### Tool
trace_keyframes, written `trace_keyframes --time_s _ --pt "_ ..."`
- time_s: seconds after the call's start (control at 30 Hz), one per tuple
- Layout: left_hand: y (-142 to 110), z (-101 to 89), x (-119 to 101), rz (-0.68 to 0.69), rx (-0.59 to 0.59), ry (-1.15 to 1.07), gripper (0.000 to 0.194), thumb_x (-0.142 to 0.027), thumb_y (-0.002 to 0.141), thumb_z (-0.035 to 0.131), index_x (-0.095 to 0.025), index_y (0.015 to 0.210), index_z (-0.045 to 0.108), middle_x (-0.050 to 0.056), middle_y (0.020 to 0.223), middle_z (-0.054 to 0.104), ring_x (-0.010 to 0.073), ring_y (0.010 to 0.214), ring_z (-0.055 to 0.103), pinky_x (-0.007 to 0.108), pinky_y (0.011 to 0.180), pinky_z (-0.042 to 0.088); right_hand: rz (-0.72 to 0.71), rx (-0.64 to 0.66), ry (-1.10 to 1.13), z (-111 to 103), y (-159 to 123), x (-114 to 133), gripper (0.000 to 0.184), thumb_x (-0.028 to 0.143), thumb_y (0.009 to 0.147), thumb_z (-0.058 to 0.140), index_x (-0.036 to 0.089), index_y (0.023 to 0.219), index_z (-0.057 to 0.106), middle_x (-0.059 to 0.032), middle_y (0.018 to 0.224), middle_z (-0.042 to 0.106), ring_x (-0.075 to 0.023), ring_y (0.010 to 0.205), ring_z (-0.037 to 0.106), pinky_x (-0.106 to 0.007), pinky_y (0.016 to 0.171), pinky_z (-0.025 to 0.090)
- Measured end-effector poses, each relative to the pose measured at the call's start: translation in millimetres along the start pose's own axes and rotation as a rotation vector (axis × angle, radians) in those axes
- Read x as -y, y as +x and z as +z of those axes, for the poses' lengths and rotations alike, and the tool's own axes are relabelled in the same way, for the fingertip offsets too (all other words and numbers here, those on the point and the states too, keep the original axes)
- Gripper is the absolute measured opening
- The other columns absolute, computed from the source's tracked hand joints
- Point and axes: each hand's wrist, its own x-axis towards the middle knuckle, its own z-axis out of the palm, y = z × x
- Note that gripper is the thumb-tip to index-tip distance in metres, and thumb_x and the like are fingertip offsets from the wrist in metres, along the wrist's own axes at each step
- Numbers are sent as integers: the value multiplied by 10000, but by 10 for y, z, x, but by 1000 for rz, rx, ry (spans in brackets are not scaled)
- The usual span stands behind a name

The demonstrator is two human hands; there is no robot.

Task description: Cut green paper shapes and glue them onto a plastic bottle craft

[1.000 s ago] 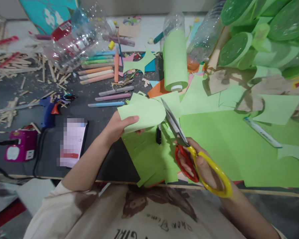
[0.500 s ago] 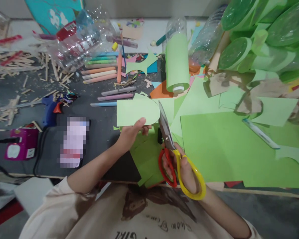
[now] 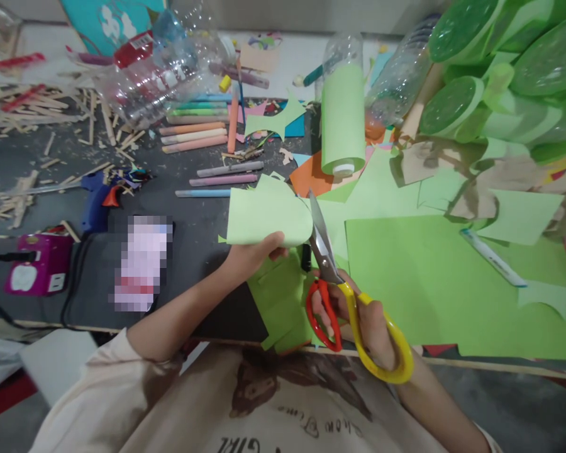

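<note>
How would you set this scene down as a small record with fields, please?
left hand: holds pale green paper
right hand: holds scissors, red and yellow handles
on the left: phone, blue glue gun
on the right: large green sheet, pen on it
beyond the hands: paper-wrapped bottle

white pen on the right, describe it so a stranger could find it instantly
Find the big bright green sheet on the table's right side. Toward its upper right, the white pen slants down to the right. Its slim, straight body and teal upper end set it apart from the pale green scraps beside it.
</note>
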Motion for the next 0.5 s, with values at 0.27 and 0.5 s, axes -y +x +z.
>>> trace_keyframes --time_s 0.27,0.5 --pt "24 -40 -62 22 64 89 293 -320 738 534 -208 470 494 -23 431 491 99 409 430 280 569 489 -14 -58 -59 -37 -2 10 736 838 804 381 232 1202 508 7 733 531 -92 468 381 -241 399 412" --pt "45 -63 55 44 24 -11 315 -319 753 579 -207 467 507 -13 426 496 107 420 454 264 495 466 -8 -54 -33 -62 9 -39 758 848 763 448 244 1218 487 38 723 485 -60 473 339 -197 389 353"
